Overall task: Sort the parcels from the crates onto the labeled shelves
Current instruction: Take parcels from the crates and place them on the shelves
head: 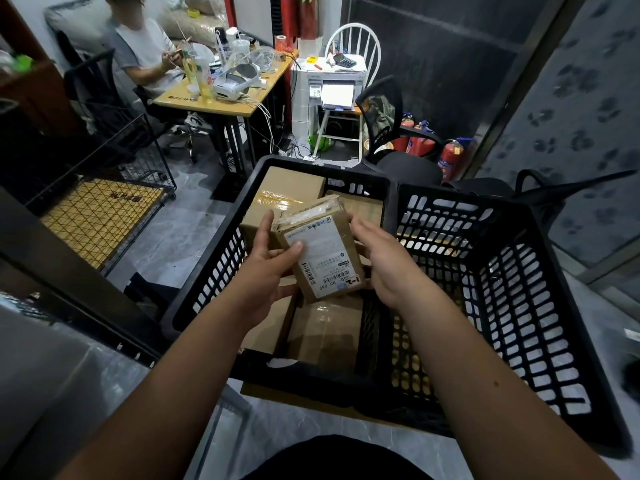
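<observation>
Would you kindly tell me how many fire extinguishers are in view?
3, all on the floor by the dark wall: two close together behind the office chair, one farther right. More may be hidden.

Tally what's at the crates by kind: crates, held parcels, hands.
Black plastic crates: 2, the left crate and the right crate
Small parcel held above the left crate: 1, the labelled parcel
Hands on that parcel: 2, left hand and right hand
Total: 5

The parcel's white label point(320, 253) reads "D5 069" (upside down); its small print is illegible
</observation>
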A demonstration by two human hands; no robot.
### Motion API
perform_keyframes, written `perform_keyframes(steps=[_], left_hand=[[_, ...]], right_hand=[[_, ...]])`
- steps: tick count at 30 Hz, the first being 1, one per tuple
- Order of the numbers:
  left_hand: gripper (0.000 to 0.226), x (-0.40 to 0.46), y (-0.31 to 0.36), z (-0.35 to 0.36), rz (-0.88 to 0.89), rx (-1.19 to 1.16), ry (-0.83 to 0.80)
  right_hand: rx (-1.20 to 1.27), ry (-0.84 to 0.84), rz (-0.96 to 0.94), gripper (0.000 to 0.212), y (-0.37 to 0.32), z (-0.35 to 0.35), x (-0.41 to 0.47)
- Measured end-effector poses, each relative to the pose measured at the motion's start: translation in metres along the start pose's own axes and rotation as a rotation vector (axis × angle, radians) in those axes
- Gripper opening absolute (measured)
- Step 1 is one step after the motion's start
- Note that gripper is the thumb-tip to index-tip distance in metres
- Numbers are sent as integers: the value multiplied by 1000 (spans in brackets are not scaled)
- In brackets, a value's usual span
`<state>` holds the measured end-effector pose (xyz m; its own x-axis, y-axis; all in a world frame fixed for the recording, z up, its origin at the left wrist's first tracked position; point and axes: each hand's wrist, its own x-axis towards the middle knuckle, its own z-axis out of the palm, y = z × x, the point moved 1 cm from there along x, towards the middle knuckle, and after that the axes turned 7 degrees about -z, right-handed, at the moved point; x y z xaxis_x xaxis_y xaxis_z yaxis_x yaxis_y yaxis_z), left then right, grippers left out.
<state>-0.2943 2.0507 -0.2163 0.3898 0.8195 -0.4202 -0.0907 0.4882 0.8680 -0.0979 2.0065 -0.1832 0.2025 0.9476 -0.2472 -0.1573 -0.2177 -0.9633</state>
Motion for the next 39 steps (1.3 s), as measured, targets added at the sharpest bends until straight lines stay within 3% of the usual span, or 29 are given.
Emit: perform_keyframes(steps=[6, 14, 19, 21, 24, 28, 32, 35, 39], left_hand=[[87, -1, -1, 1, -23, -31, -26], [45, 5, -7, -3, -86, -179, -2], [25, 4, -7, -7, -106, -305, 56], [26, 4, -7, -6, -119, -318, 61], [25, 5, -6, -5, -120, -273, 110], [33, 6, -10, -10, -61, -115, 220], [58, 6, -12, -12, 35, -131, 276], [83, 1, -10, -6, 152, -28, 290], [92, -8, -13, -6, 366, 201, 338]], right_hand=[[-44, 39, -72, 39, 0, -2, 6], [-254, 201, -234, 35, 15, -7, 11], [-67, 321, -122, 83, 22, -8, 7], [26, 330, -86, 76, 23, -9, 6], [93, 305, -74, 43, 22, -8, 7], [130, 249, -156, 32, 18, -6, 4], [85, 192, -196, 29, 12, -2, 3], [62, 181, -196, 29, 8, 3, 1], [61, 192, -213, 24, 3, 5, 0]])
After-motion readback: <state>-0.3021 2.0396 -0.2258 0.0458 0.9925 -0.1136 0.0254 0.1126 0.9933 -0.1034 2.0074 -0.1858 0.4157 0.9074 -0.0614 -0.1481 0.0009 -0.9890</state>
